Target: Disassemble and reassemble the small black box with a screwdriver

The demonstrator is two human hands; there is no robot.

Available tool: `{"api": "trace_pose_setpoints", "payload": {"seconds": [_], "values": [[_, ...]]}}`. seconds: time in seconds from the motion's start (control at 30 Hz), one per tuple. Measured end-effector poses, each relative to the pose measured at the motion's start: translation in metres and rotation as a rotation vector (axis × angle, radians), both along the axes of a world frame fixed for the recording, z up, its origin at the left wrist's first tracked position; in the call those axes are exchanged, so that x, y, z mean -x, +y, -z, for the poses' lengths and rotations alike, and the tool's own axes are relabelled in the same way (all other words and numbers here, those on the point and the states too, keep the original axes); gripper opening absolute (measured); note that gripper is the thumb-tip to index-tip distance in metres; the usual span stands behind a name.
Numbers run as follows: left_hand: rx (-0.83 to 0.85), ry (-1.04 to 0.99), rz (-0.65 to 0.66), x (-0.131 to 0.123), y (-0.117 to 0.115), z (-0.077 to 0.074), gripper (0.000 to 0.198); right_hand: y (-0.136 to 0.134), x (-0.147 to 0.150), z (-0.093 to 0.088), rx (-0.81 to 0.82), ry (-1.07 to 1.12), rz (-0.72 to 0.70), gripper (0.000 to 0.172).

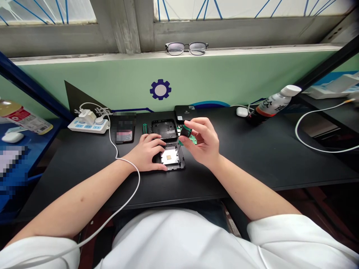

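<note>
My right hand grips a screwdriver with a green and black handle, its thumb and fingers closed round it. The thin shaft slants down to the right part of a silvery metal plate with a small tan square. This plate sits inside a black plastic casing lying on the desk. My left hand rests over the casing's left edge, fingers spread, thumb along the near side. Just beyond lies another black casing half. A green circuit board is partly hidden behind my right hand.
A second green-handled tool, a phone and a power strip lie to the left. A black box stands behind. Right are a white earphone case and a tilted bottle. A white cable crosses my left forearm.
</note>
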State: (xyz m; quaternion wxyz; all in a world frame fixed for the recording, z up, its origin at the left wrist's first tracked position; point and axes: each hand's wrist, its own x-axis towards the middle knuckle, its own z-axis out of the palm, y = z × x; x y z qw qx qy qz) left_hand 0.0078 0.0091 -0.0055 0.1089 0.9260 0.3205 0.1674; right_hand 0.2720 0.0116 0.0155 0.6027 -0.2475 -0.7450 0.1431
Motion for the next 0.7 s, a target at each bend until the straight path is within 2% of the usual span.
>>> {"api": "trace_pose_setpoints", "payload": {"seconds": [0.17, 0.53, 0.7], "values": [[0.017, -0.010, -0.004, 0.0001, 0.0000, 0.0001, 0.050, -0.0017, -0.0013, -0.0011, 0.004, -0.002, 0.031, 0.046], [0.002, -0.011, -0.004, 0.0002, -0.0007, 0.0000, 0.048, 0.0003, 0.0004, -0.0017, -0.035, -0.002, -0.007, 0.046], [0.014, -0.015, -0.003, -0.0002, -0.0003, 0.0002, 0.048, -0.0014, -0.0023, -0.0045, 0.064, -0.024, -0.132, 0.039]]}}
